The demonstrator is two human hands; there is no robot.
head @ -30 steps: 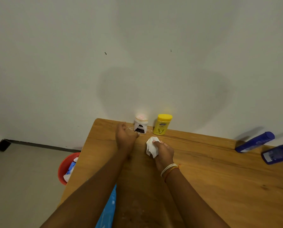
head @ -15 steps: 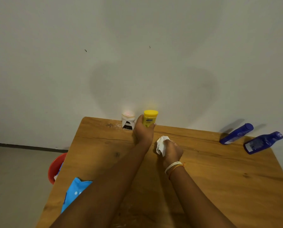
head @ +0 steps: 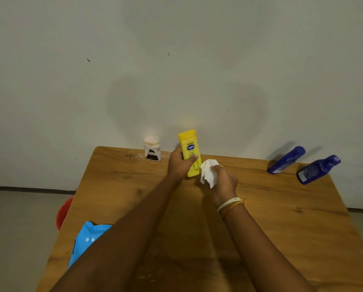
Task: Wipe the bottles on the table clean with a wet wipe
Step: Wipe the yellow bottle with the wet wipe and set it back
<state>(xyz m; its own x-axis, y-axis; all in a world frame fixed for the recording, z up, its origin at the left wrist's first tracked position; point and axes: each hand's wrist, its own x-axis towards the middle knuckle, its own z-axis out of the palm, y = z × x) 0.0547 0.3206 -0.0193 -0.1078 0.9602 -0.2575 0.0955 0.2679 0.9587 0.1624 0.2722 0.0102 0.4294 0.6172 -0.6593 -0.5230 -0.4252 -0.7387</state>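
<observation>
My left hand (head: 179, 165) grips a yellow lotion bottle (head: 189, 146) and holds it lifted above the wooden table (head: 281, 218), cap end down. Right beside it my right hand (head: 222, 182) holds a crumpled white wet wipe (head: 207, 172), which touches the bottle's lower right side. A small white jar (head: 152, 149) with a pale lid stands at the table's far edge, left of the yellow bottle. Two dark blue bottles (head: 286, 160) (head: 318, 169) lie on their sides at the far right of the table.
A light blue wipes packet (head: 85, 239) lies at the table's left edge, partly hidden by my left forearm. A red bin (head: 62, 211) sits on the floor left of the table. A plain wall rises right behind the table.
My left hand moved from the white jar to the yellow bottle, took hold of it and lifted it off the table. My right hand brought the wipe up against the bottle.
</observation>
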